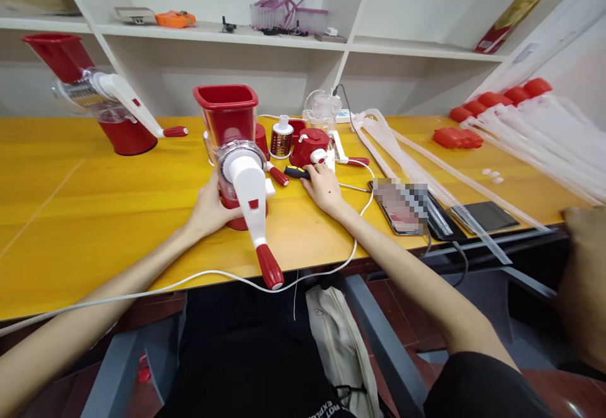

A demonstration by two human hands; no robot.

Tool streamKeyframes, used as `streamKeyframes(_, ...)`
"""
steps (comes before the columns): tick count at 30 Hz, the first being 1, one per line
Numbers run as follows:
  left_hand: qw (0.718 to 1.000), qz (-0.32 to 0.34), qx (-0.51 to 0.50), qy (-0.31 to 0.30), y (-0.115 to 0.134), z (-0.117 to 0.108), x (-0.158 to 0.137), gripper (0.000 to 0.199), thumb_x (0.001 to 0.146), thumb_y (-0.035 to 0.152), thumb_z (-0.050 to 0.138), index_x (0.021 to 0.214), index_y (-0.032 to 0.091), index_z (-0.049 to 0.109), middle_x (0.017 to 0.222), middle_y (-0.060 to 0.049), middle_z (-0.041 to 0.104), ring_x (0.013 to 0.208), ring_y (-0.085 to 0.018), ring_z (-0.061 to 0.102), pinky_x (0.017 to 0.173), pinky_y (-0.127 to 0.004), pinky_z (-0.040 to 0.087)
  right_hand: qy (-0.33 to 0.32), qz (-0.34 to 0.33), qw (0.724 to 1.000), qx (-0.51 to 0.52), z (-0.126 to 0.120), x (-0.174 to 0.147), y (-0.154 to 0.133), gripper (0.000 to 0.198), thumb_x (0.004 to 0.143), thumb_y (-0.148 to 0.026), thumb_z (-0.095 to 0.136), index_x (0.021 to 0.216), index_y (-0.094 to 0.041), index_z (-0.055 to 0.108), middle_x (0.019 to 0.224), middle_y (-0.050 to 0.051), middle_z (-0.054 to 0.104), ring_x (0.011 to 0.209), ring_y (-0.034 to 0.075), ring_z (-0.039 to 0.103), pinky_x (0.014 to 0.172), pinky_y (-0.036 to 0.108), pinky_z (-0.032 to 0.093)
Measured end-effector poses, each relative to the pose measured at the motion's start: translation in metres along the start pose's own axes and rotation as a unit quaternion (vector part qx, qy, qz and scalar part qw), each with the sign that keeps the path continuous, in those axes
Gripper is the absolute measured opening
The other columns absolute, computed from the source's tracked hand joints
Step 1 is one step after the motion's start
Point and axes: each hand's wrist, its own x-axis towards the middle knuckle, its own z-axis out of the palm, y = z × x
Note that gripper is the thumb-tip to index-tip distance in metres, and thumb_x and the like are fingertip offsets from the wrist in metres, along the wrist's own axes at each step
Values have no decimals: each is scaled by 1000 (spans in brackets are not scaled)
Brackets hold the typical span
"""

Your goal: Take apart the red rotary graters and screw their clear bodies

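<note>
"While the left hand (207,208) grips that red-and-white plastic grater (231,132) on the yellow table (52,235), what's done?"

"White crank (253,206) fitted; shiny metal drum (281,141) loose. Right hand (324,185) covers a black-and-yellow-handled screwdriver (294,172); gripping, can't tell."

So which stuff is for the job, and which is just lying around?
Seems part of the job:
red-and-white grater, held by the left hand
screwdriver, with the right hand on it
perhaps the metal drum just behind

Probably just lying about:
phone
bottle, up on a shelf
orange thing, shelved too
</note>
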Motion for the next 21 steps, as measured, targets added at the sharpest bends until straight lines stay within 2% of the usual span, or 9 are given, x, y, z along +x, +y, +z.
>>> streamKeyframes(6,1000,9,-15,9,-5,2,-3,64,61,51,89,105,17,57,111,-11,73,101,-29,71,90,-40,59,48,-16,999,5,1,-5,0,56,95,-43,36,139,-16,57,140,13,45,131,18,34,125,46,33)
streamKeyframes(13,997,32,-59,-24,-7,-3,4,58,59,51,87,96,16,60,110,-12,73,106,-32,71,93,-42,59,46,-12,999,-7,-3,-9,-4,52,96,-43,32,127,-15,62,136,11,48,128,16,35,122,44,36)
streamKeyframes(21,993,29,-98,-50,-9,-3,3,65,58,51,86,108,15,64,114,-13,74,114,-34,68,97,-44,59,57,-28,998,-13,-1,-9,-4,50,95,-42,32,123,-15,64,132,12,49,121,14,37,116,39,37)
